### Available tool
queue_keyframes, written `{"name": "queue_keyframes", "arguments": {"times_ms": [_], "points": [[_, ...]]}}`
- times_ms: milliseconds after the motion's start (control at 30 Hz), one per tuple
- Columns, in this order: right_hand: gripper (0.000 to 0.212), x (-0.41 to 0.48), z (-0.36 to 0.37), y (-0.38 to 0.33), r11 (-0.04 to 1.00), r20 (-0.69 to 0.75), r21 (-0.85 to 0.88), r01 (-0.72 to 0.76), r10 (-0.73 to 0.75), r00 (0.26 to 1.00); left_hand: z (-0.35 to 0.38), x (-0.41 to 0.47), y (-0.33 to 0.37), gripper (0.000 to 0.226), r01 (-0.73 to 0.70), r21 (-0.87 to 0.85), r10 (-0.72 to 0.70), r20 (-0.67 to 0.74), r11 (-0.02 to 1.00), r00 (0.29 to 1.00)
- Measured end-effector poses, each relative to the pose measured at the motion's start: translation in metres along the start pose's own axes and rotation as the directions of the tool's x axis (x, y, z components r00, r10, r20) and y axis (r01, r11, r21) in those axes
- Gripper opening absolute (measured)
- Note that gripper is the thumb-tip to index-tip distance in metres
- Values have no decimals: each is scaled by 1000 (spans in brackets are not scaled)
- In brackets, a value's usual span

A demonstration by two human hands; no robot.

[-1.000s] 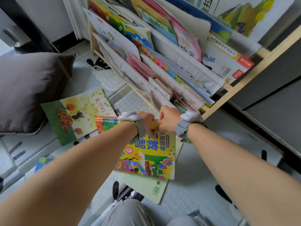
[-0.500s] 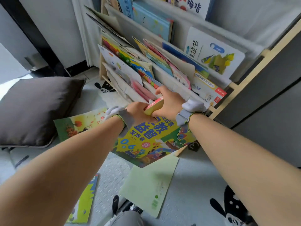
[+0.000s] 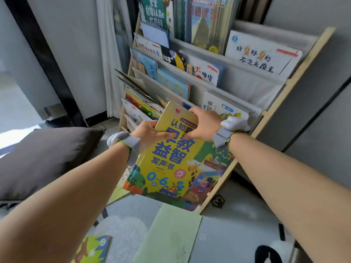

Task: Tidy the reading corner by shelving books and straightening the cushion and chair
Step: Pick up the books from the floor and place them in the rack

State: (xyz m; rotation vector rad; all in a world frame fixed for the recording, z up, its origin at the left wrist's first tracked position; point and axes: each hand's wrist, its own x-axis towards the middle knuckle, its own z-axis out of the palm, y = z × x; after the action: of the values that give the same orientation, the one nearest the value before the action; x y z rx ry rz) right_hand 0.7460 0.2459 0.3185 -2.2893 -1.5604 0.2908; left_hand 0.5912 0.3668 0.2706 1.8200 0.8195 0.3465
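1. Yellow book (image 3: 176, 160): clasped at top edge by left hand (image 3: 150, 134) and right hand (image 3: 204, 126), raised before bookshelf (image 3: 296, 80).
2. Grey cushion (image 3: 43, 158): on floor, left of bookshelf.
3. Green sheet (image 3: 171, 234): flat on floor below yellow book.

Bright soft daylight from the window (image 3: 11, 95) at nine o'clock, washed-out glare there, gentle shadow beneath the cushion (image 3: 43, 160), wide-angle bending toward the edges, forearms slightly soft, overall mild compression blur

wall (image 3: 79, 54): pale grey | curtain (image 3: 106, 54): white | floor mat (image 3: 228, 234): grey | daylight: left
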Motion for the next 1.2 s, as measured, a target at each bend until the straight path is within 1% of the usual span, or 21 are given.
{"name": "queue_keyframes", "arguments": {"times_ms": [133, 233, 367, 433, 500, 600, 667, 767, 800, 867, 933, 1000, 1100, 1200], "points": [[79, 10, -41, -13, 997, 3, -59, 50, -50, 999, -20, -4, 29, 33, -31, -104, 29, -16, 994, 999], [67, 18, -66, -17, 993, 19, -102, 60, -59, 998, -29, -4, 45, 32, -31, -173, 31, -4, 984, 1000], [54, 32, -95, -23, 986, 26, -140, 94, -91, 995, -42, 6, 70, 27, -43, -209, 48, 19, 977, 999], [54, 39, -113, -26, 982, 21, -146, 120, -118, 993, -52, 17, 88, 21, -44, -190, 49, 20, 981, 999], [55, 45, -130, -28, 980, 19, -142, 138, -136, 990, -59, 25, 107, 19, -41, -126, 44, 24, 991, 999], [47, 51, -159, -32, 978, 19, -173, 118, -117, 993, -63, 38, 135, 25, -54, -64, 56, 36, 997, 998], [45, 54, -182, -32, 981, 0, -171, 89, -90, 996, -65, 52, 154, 30, -53, -48, 57, 75, 997, 996], [48, 62, -219, -32, 981, -34, -187, 53, -60, 998, -67, 69, 191, 47, -31, 46, 24, 146, 998, 989], [49, 66, -231, -32, 979, -37, -201, 40, -48, 998, -67, 76, 202, 49, -15, 83, 2, 155, 996, 988], [47, 71, -251, -31, 974, -43, -225, 27, -38, 998, -65, 87, 221, 47, 7, 105, -24, 154, 994, 988], [46, 74, -269, -31, 969, -46, -246, 10, -21, 999, -60, 91, 240, 50, -29, 112, 12, 146, 993, 989], [44, 77, -293, -32, 964, -72, -264, -14, -5, 997, -55, 97, 263, 58, -55, 71, 46, 125, 996, 991], [39, 79, -326, -32, 955, -121, -296, -34, -2, 993, -46, 100, 294, 59, -49, 36, 48, 26, 998, 999], [32, 83, -346, -32, 934, -152, -356, -42, -14, 988, -37, 104, 315, 60, -27, -28, 28, 26, 999, 999]]}}
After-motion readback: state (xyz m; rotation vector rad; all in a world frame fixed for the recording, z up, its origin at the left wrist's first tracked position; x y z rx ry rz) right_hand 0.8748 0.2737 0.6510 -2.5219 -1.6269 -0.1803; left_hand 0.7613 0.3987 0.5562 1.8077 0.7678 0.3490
